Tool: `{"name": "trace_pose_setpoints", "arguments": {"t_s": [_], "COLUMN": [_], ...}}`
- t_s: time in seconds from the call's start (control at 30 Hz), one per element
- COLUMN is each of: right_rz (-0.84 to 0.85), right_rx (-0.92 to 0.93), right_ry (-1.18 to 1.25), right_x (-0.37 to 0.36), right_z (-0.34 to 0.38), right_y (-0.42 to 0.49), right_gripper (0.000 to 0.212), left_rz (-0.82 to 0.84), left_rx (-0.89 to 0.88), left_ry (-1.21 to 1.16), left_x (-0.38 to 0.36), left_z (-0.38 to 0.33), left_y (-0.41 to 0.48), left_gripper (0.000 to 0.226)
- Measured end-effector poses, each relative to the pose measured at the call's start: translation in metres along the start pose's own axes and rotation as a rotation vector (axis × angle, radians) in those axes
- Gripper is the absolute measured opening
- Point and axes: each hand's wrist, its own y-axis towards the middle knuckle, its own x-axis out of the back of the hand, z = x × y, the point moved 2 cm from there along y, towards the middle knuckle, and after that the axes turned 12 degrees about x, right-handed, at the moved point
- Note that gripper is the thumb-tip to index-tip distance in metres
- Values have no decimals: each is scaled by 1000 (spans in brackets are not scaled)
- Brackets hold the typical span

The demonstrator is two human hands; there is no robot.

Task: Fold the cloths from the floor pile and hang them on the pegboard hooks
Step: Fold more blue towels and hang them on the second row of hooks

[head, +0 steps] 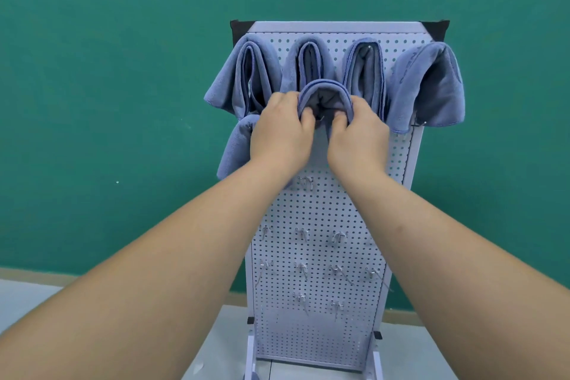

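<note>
A white pegboard (pixel 320 333) stands upright in front of me. Several folded blue cloths hang from its top row of hooks, one at the far left (pixel 243 74) and one at the far right (pixel 431 83). Another blue cloth (pixel 234 148) hangs lower at the left edge. I hold a folded blue cloth (pixel 325 94) against the board's second row. My left hand (pixel 280 129) grips its left side and my right hand (pixel 357 133) grips its right side, fingers curled into the fold. The hook behind it is mostly hidden.
Several bare metal hooks (pixel 303 233) stick out of the lower board. A green wall (pixel 108 117) lies behind, with a pale floor (pixel 216 348) below. The board's feet (pixel 251 358) stand on the floor. The floor pile is out of view.
</note>
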Motion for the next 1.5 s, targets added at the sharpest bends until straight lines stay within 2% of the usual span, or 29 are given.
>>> {"name": "trace_pose_setpoints", "arguments": {"t_s": [0.27,0.4,0.6,0.73,0.83,1.0,1.13,1.33,1.5], "right_rz": [106,147,87,77,155,287,344,298,305], "right_rx": [-28,-56,-34,-135,-166,-108,21,162,167], "right_ry": [-267,-186,-74,-99,-166,-270,-298,-335,-483], "right_x": [-12,-15,-18,-24,-33,-39,-43,-50,-56], "right_z": [-14,-18,-6,-11,-16,-26,-30,-34,-39], "right_y": [-2,-2,5,15,19,15,-3,-15,-9], "right_gripper": [14,16,27,28,28,23,20,17,15], "left_rz": [70,41,-27,-41,-20,40,22,-83,-114], "left_rx": [-10,-1,-54,-62,-10,68,84,8,44], "left_ry": [144,145,22,147,275,322,306,148,198], "left_x": [-15,-18,-17,-17,-18,-25,-30,-33,-37], "left_z": [17,21,17,9,10,29,46,53,52], "left_y": [7,7,9,20,28,24,9,-8,2], "left_gripper": [22,22,23,23,21,23,24,23,18]}}
